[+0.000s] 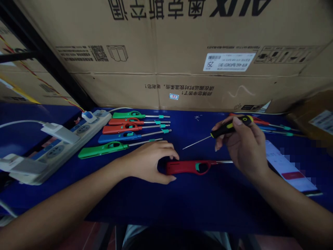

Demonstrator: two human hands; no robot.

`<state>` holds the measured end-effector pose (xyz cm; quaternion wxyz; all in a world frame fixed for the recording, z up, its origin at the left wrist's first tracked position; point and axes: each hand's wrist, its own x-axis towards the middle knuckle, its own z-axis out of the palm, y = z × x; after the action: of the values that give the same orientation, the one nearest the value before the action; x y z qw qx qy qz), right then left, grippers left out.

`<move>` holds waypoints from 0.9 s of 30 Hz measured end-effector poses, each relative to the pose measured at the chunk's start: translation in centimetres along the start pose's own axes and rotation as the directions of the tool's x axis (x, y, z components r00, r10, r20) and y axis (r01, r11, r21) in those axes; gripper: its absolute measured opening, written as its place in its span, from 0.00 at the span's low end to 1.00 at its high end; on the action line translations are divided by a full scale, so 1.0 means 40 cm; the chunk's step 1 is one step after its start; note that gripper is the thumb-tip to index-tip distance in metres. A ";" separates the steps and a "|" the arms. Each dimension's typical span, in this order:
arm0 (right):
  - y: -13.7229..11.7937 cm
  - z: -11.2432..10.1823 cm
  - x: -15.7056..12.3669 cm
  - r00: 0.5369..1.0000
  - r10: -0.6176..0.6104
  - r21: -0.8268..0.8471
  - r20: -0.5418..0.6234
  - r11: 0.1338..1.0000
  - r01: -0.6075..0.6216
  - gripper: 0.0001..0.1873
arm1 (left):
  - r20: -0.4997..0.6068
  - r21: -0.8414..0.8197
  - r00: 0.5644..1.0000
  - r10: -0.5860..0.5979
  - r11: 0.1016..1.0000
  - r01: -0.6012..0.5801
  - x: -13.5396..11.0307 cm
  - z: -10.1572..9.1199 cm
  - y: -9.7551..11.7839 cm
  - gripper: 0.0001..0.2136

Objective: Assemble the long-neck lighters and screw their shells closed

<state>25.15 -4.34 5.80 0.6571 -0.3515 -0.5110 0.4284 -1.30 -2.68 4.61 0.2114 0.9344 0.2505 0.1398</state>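
A screwdriver (229, 127) with a black and yellow handle is gripped in my right hand (244, 149), its thin shaft pointing left and down. Below the shaft, a red long-neck lighter (186, 167) lies flat on the blue table (161, 205), its metal tube running right behind my right hand. My left hand (153, 161) curves around the lighter's handle end with thumb and fingers apart; I cannot tell whether it touches. Beyond that hand lie more lighters: a green one (104, 150), a blue one (118, 136) and several others in a row.
A white power strip (75, 139) with plugs and cables lies at the left. More lighters (275, 129) lie behind my right hand. A phone (291, 170) with its screen lit rests at the right. A big cardboard box (179, 45) stands along the back; another box (314, 118) is at far right.
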 end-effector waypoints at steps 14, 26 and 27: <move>-0.032 0.043 -0.081 0.965 -0.137 -0.286 0.224 0.937 0.199 0.11 | -0.203 -0.082 0.979 -0.004 0.997 -0.013 0.032 0.110 0.005 0.19; -0.014 0.045 -0.093 0.936 -0.146 -0.377 0.321 0.887 0.268 0.16 | -0.230 -0.132 0.973 -0.012 0.991 -0.019 0.032 0.121 -0.003 0.18; -0.011 0.045 -0.094 0.936 -0.132 -0.381 0.327 0.888 0.258 0.16 | -0.232 -0.137 0.973 -0.013 0.990 -0.019 0.032 0.122 -0.004 0.18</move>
<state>23.06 -7.94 5.21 0.5238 -0.3630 -0.7151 0.2872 1.49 -3.47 0.48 0.2448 0.8950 0.2618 0.2655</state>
